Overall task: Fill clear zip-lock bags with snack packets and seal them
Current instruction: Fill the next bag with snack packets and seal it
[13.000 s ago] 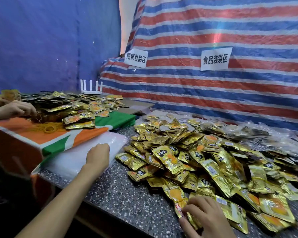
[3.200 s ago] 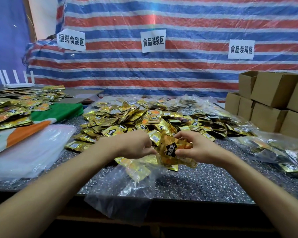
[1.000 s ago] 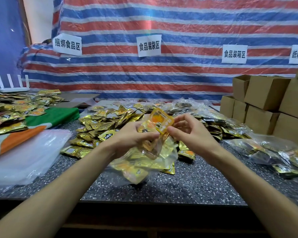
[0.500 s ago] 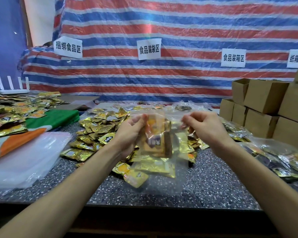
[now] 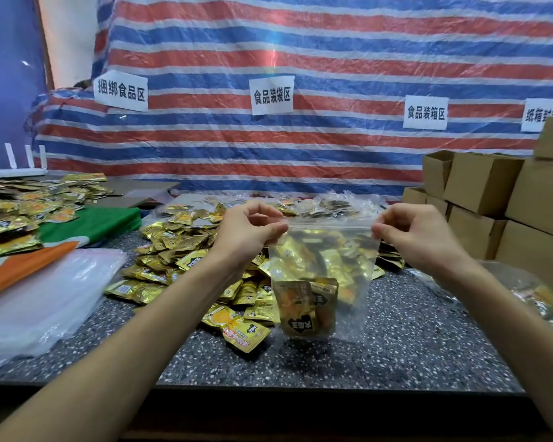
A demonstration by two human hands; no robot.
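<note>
A clear zip-lock bag (image 5: 355,250) hangs upright above the speckled table (image 5: 396,346), with gold snack packets (image 5: 304,311) at its bottom. My left hand (image 5: 248,231) pinches the bag's top left corner at the zip strip. My right hand (image 5: 412,232) pinches the top right corner, so the strip is stretched flat between them. Behind and left of the bag lies a heap of loose gold snack packets (image 5: 179,250).
A stack of empty clear bags (image 5: 42,301) lies at the left, beside an orange, white and green cloth (image 5: 87,228) bearing more packets. Filled bags (image 5: 332,204) lie at the back and right. Cardboard boxes (image 5: 492,199) stand at the right. Paper signs hang on the striped tarp.
The packet that stood in the bag's mouth has dropped to the bottom. Both hands have moved apart to the bag's top corners, pulling the zip strip straight.
</note>
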